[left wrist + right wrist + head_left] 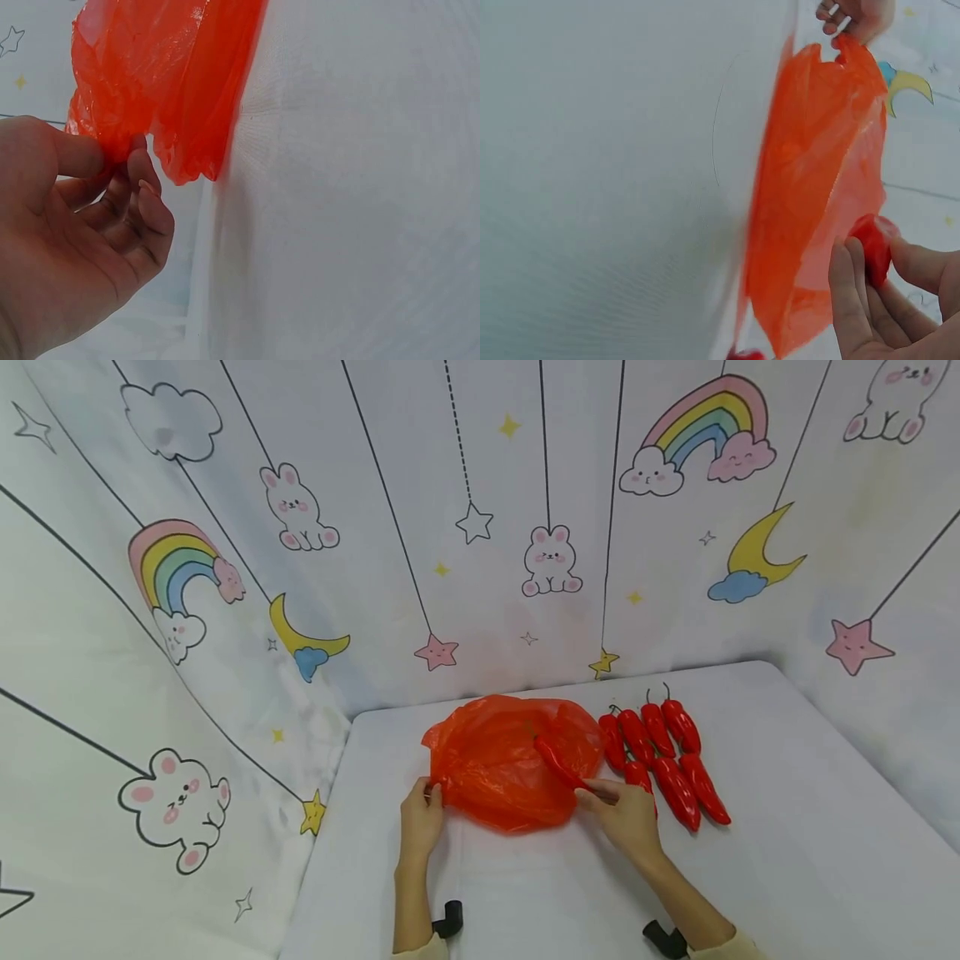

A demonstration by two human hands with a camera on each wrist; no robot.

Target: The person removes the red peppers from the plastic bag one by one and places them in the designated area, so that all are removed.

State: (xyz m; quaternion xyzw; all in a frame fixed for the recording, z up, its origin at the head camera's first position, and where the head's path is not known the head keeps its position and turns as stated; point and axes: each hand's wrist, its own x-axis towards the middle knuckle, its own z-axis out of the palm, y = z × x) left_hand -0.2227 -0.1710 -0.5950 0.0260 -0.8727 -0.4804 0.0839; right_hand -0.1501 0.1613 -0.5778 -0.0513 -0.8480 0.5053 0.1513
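Observation:
An orange-red plastic bag [487, 768] lies spread on the white table. My left hand [422, 818] pinches its left edge between thumb and fingers, and the left wrist view shows the bunched plastic [116, 142] there. In my right hand [626, 818] a red chili pepper [557, 762] is held by its lower end, its stem end pointing away over the bag. The right wrist view shows that pepper [876, 244] between thumb and fingers, beside the bag [810, 187]. Whether the pepper touches the plastic I cannot tell.
Several red chili peppers [677, 789] lie in two rows right of the bag, one partly behind my right hand. The white table [810, 777] extends further right. A patterned cloth [480, 610] hangs behind it. Black wrist mounts [452, 918] sit on both wrists.

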